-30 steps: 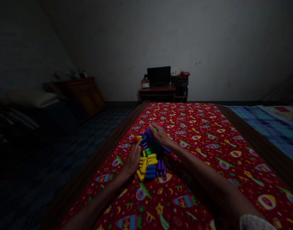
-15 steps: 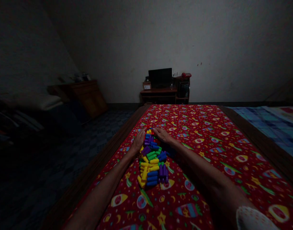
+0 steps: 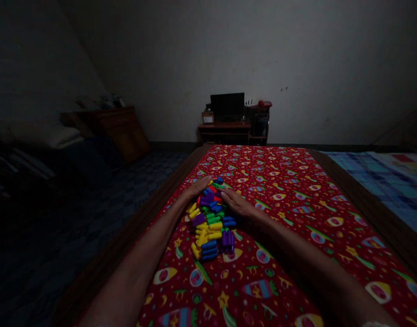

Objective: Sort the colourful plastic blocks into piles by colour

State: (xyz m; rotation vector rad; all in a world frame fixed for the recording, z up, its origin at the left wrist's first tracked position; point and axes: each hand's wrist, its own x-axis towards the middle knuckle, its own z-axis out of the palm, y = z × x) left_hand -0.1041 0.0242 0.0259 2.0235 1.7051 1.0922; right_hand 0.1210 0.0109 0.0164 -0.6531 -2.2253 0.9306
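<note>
A heap of small plastic toy pieces (image 3: 213,225) in yellow, blue, green, purple and red lies on a red printed cloth (image 3: 283,290). My left hand (image 3: 199,185) rests along the far left side of the heap, fingers stretched forward. On the far right side, my right hand (image 3: 235,202) lies with fingers extended, its tips against the pieces. The hands form a loose cup around the far end of the heap. Neither hand grips a piece that I can see. At the near end are blue pieces (image 3: 209,250) and purple pieces (image 3: 226,240).
A desk (image 3: 225,128) with a dark monitor (image 3: 228,106) stands against the far wall. To the left is a wooden cabinet (image 3: 121,131) above a dark tiled floor (image 3: 136,181). Blue checked bedding (image 3: 365,170) lies on the right.
My right hand has come slightly back toward me. My left hand has shifted a little outward and forward. Pieces at the far end have spread, with some yellow ones now showing at the left.
</note>
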